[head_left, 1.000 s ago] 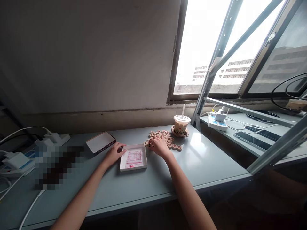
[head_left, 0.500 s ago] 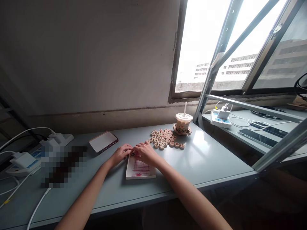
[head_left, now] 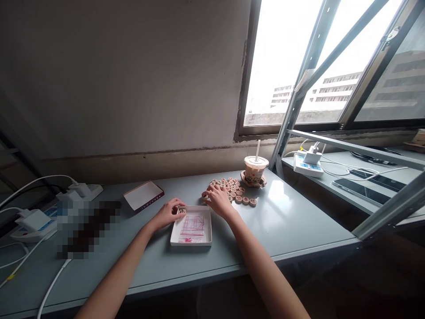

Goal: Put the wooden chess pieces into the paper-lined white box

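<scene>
One white tray (head_left: 208,226), one drink cup (head_left: 255,168), one box lid (head_left: 143,195), two phones (head_left: 361,191), and too many wooden discs (head_left: 236,191) to count.

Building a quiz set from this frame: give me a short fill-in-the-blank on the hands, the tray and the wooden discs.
1. The left hand rests at the ____ corner of the white tray, by a single disc.
2. The right hand lies on the pile of wooden discs, which sits to the ____ of the tray.
3. The cup behind the pile has a ____ standing in it.

Missing words: far left; right; straw
</scene>
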Motion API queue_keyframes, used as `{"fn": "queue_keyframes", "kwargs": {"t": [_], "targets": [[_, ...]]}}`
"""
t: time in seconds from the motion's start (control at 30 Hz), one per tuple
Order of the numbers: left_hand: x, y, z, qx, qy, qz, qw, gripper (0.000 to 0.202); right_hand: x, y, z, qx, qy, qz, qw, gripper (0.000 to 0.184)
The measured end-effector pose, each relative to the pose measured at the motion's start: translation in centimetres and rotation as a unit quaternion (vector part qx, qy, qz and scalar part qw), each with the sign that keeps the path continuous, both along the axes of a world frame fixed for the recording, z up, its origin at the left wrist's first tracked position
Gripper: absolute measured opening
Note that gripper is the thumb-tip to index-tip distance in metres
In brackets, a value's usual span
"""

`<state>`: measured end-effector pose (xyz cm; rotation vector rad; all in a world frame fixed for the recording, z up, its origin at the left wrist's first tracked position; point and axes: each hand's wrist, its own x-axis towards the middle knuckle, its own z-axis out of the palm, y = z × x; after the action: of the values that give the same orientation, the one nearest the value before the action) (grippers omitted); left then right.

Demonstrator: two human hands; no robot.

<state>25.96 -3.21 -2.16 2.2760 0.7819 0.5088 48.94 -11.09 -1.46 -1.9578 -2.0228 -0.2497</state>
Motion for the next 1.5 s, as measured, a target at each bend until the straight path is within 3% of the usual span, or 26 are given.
{"fn": "queue_keyframes", "kwargs": {"t": [0.2,0.33,0.5,0.7,0.8,0.9,1.0,1.27,1.37,1.5], "targets": [[-1.1,1.1,-0.3,0.036,0.005,0.051,0.998,0.031,0.0,0.2,0.0,0.029,-0.009,0.013,0.999,0.011],[-1.4,1.1,-0.1,0.026,0.013,0.036,0.999,0.034,0.0,0.1,0.0,0.025,0.005,0.021,0.999,0.008],[-1.3,0.9,0.2,0.005,0.003,0.027,1.0,0.037,0.0,0.1,0.0,0.019,0.005,0.028,0.999,0.019],[-1.0,0.8,0.0,-0.004,-0.009,0.024,1.0,0.036,-0.5,-0.3,1.5,0.048,0.048,0.003,0.998,0.015],[-0.8,0.8,0.0,-0.008,-0.014,0.016,1.0,0.035,-1.6,-0.6,2.0,0.072,0.085,0.064,0.992,0.019],[-0.7,0.8,0.1,-0.009,-0.028,0.009,1.0,0.033,-3.1,-0.7,1.6,0.036,0.094,0.155,0.983,0.019],[-0.6,0.8,0.1,-0.011,-0.031,0.012,0.999,0.031,-4.4,-0.7,1.0,0.0,0.078,0.175,0.981,0.017],[0.0,1.4,-0.8,0.03,-0.05,0.048,0.997,0.033,-4.3,-0.7,1.1,0.027,0.07,0.142,0.987,0.02],[0.2,1.6,-1.3,0.04,-0.04,0.074,0.996,0.036,-2.8,-0.5,1.0,0.056,0.051,0.051,0.996,0.023],[0.4,1.4,-1.6,0.047,-0.023,0.095,0.994,0.036,-0.7,-0.4,0.6,0.015,-0.003,-0.047,0.999,0.023]]}}
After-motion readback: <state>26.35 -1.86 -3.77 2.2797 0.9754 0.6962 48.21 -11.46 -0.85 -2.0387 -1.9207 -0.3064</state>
